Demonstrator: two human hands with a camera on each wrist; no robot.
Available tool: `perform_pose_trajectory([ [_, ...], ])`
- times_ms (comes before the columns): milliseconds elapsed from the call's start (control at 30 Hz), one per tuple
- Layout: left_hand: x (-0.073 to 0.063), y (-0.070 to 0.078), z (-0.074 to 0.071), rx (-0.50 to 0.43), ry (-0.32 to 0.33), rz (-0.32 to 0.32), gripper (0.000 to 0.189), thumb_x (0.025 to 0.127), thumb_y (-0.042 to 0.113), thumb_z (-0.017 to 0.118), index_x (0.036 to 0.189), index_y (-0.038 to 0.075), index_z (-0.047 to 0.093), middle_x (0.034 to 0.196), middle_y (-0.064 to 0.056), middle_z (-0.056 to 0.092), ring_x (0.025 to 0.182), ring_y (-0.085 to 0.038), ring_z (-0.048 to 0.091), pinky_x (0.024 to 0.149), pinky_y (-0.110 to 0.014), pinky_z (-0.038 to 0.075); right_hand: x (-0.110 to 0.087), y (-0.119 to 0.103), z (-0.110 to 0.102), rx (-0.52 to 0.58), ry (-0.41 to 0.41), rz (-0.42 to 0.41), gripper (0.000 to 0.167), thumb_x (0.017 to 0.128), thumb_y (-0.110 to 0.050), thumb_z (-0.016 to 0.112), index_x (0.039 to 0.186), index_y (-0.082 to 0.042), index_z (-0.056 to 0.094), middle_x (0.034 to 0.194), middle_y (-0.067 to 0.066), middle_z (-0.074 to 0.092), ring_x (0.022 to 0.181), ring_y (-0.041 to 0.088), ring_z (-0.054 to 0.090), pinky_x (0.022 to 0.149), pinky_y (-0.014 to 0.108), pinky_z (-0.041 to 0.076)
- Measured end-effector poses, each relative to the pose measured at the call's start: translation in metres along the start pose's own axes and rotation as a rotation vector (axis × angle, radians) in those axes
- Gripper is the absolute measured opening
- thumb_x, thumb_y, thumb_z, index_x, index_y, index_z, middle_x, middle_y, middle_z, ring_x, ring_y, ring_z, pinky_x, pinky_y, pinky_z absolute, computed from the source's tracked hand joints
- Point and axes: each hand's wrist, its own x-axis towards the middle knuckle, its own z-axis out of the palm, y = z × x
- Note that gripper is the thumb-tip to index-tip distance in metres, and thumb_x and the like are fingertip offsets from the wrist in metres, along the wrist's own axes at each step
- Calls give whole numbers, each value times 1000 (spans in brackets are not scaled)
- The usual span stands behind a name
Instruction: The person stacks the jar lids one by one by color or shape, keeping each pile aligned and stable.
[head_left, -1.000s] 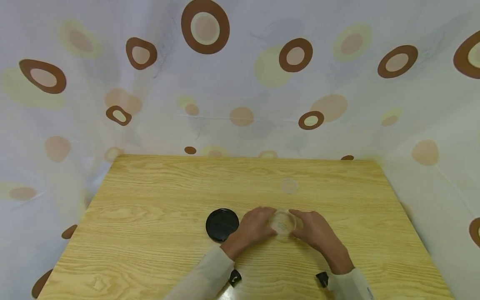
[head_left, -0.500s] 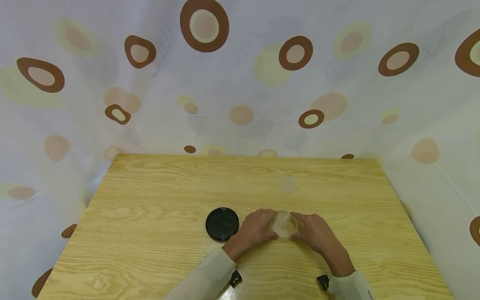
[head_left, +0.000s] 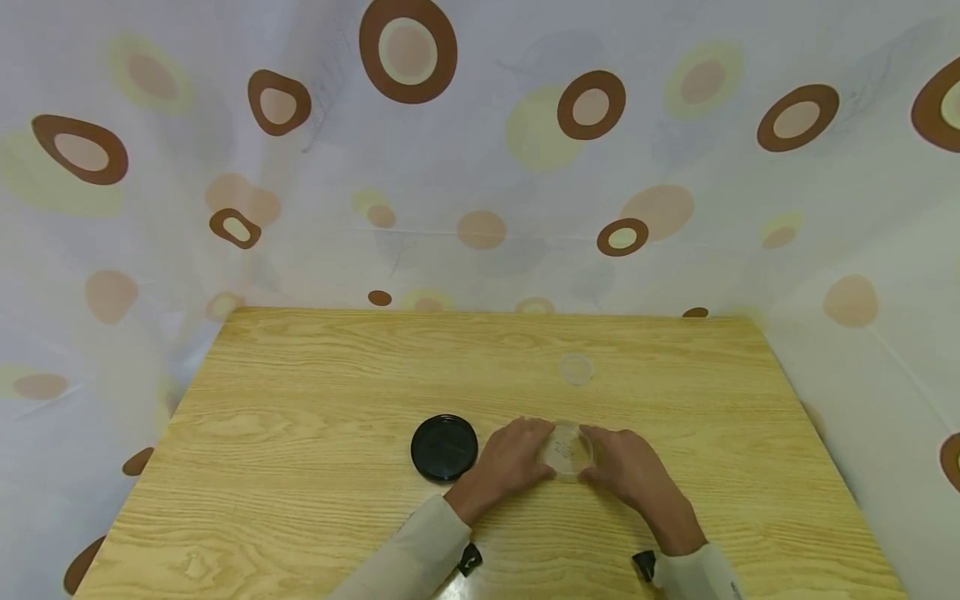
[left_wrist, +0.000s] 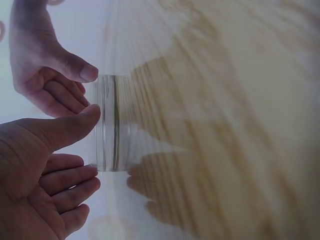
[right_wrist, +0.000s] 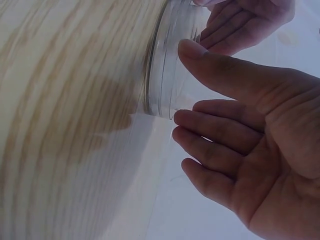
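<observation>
Both hands meet at a clear, shallow round petri dish (head_left: 567,450) with faint markings on its top, low on the wooden table. My left hand (head_left: 512,458) pinches its left edge between thumb and fingertips. Opposite it, my right hand (head_left: 626,467) grips the right edge the same way. Seen side-on in the left wrist view, the dish (left_wrist: 111,125) shows stacked clear rims, with the thumb and fingertips at its upper edge. In the right wrist view, its wall (right_wrist: 167,65) stands against the table surface, the thumb and fingertips at the upper rim.
A black round lid-like disc (head_left: 444,448) lies just left of my left hand. Farther back is a thin clear disc (head_left: 577,369). Patterned white cloth (head_left: 480,167) surrounds the wooden table (head_left: 300,392) at the back and sides.
The hands and dish have shifted very slightly toward me, and the markings on the dish's top look turned. Both hands keep their grip. The black disc and the far clear disc stay put.
</observation>
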Motion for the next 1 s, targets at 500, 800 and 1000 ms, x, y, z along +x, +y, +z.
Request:
perform_pose_trajectory([
  [500, 4, -6, -9, -20, 9, -18, 56, 78, 35, 77, 126, 12, 59, 126, -1, 63, 112, -18, 61, 92, -27, 51, 5, 6, -13, -5, -5, -1, 62, 72, -22, 81, 124, 3, 59, 109, 21, 68, 96, 37, 65, 83, 48, 54],
  [800, 14, -8, -15, 16, -9, 5, 57, 81, 39, 74, 128, 12, 58, 128, -1, 62, 114, -17, 60, 93, -28, 51, 12, 13, -25, -8, -8, 5, 61, 75, -21, 79, 126, 4, 57, 95, 20, 70, 83, 31, 67, 77, 46, 55],
  [1000, 24, -8, -24, -7, -16, -19, 59, 81, 38, 74, 131, 11, 57, 132, -3, 60, 120, -18, 57, 100, -30, 48, 20, 21, -30, -24, 16, -5, 62, 75, -20, 79, 126, 6, 57, 97, 22, 69, 79, 30, 67, 77, 47, 55],
])
